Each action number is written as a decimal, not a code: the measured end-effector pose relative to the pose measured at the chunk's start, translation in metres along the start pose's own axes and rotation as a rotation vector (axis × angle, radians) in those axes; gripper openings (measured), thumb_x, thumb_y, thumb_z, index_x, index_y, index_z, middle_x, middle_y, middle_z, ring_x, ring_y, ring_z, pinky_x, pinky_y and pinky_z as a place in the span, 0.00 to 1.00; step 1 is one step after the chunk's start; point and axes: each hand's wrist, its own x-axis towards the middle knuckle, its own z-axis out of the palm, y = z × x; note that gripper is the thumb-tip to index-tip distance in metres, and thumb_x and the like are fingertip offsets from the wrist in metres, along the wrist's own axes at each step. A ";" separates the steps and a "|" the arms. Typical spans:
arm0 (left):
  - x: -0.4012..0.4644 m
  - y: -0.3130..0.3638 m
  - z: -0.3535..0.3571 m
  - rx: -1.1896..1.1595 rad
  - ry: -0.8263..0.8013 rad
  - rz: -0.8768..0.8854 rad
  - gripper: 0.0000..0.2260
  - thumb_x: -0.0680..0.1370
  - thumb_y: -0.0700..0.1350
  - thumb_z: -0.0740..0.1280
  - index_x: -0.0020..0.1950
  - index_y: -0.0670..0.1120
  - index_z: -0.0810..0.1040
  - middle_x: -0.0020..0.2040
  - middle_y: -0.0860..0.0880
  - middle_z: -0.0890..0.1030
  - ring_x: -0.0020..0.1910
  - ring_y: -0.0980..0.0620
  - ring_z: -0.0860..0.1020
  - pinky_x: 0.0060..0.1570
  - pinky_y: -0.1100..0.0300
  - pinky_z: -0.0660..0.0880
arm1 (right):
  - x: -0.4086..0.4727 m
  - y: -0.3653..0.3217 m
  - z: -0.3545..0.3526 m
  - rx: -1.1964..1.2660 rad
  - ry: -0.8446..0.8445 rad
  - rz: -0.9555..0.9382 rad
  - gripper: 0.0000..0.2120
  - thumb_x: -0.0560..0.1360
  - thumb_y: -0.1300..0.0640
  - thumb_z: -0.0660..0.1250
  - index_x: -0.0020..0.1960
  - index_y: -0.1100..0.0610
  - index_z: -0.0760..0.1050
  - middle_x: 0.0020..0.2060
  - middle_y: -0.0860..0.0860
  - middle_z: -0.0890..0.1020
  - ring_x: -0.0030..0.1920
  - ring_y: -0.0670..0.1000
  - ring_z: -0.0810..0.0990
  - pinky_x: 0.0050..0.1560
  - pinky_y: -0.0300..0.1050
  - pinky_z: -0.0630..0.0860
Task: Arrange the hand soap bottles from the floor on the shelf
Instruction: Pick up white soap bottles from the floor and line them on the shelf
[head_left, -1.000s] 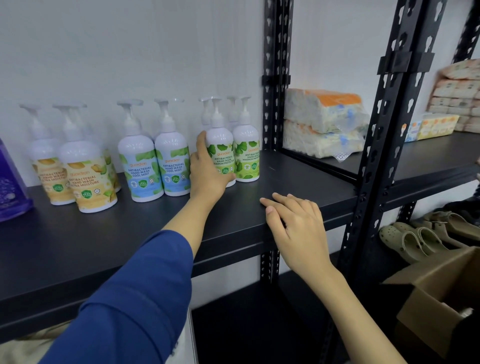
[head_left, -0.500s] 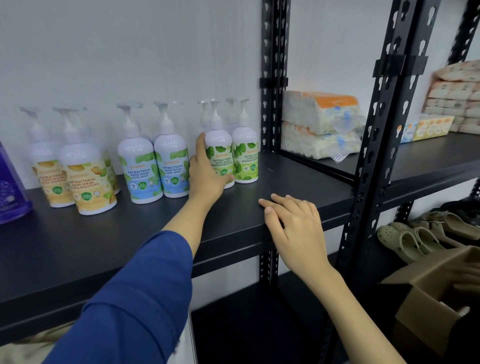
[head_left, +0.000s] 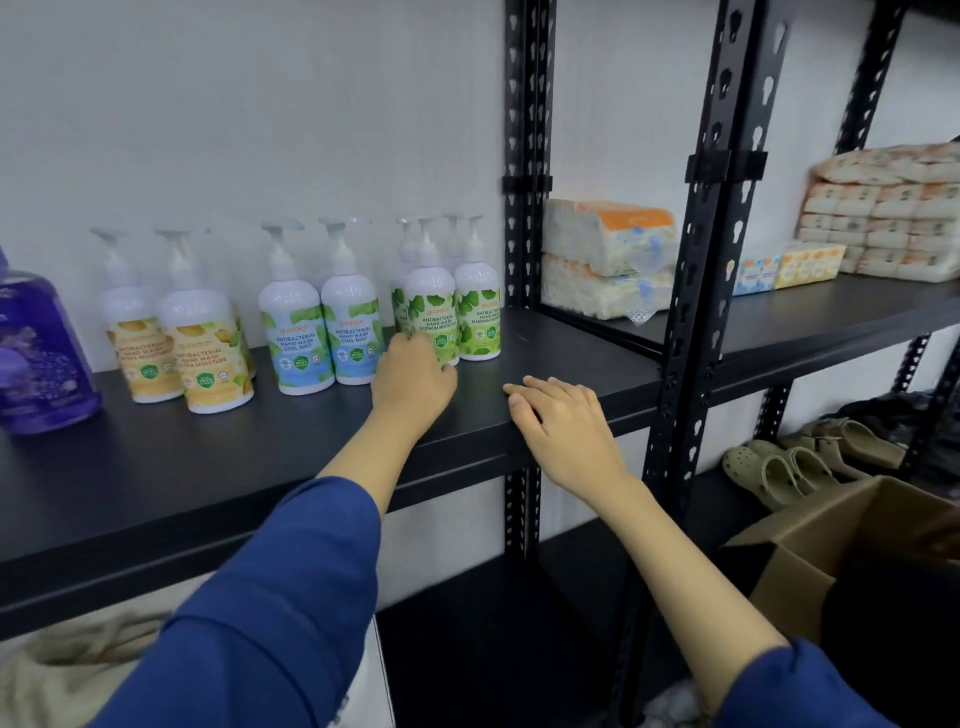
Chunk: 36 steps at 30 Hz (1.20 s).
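Note:
Several white pump hand soap bottles stand in a row on the black shelf (head_left: 571, 358): yellow-label ones (head_left: 208, 353) at the left, two blue-label ones (head_left: 296, 338) in the middle, and green-label ones (head_left: 478, 312) at the right, two deep. My left hand (head_left: 413, 379) sits low against the front-left green bottle (head_left: 431, 306), fingers loosely curled at its base, with no grip round it. My right hand (head_left: 561, 415) rests flat on the shelf's front edge, fingers straight.
A purple refill bottle (head_left: 36, 358) stands at the far left. Black shelf uprights (head_left: 524, 208) rise right of the green bottles, with tissue packs (head_left: 602, 260) beyond. Below right are an open cardboard box (head_left: 831, 535) and beige clogs (head_left: 779, 467).
My left hand has slid down from gripping the front green bottle's side to its base and let go. The bottle stays upright. My right hand has not moved.

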 end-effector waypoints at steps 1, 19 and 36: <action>-0.007 0.001 -0.004 0.051 -0.023 0.028 0.17 0.77 0.43 0.63 0.63 0.37 0.72 0.58 0.37 0.74 0.56 0.38 0.74 0.51 0.50 0.72 | 0.000 -0.002 -0.005 0.016 -0.013 -0.004 0.20 0.81 0.49 0.51 0.63 0.53 0.77 0.63 0.52 0.78 0.67 0.53 0.70 0.67 0.49 0.60; -0.166 0.078 0.029 0.006 -0.195 0.551 0.14 0.79 0.43 0.59 0.62 0.40 0.76 0.60 0.42 0.76 0.58 0.42 0.74 0.52 0.50 0.72 | -0.185 0.023 -0.060 -0.253 0.099 0.404 0.13 0.78 0.57 0.58 0.50 0.61 0.79 0.46 0.57 0.80 0.47 0.60 0.77 0.42 0.50 0.72; -0.362 0.167 0.213 -0.094 -0.888 0.967 0.14 0.79 0.48 0.62 0.62 0.43 0.76 0.59 0.43 0.75 0.56 0.41 0.75 0.51 0.50 0.74 | -0.471 0.100 -0.028 -0.328 0.165 1.220 0.08 0.68 0.62 0.62 0.42 0.65 0.79 0.38 0.61 0.81 0.39 0.62 0.79 0.33 0.48 0.72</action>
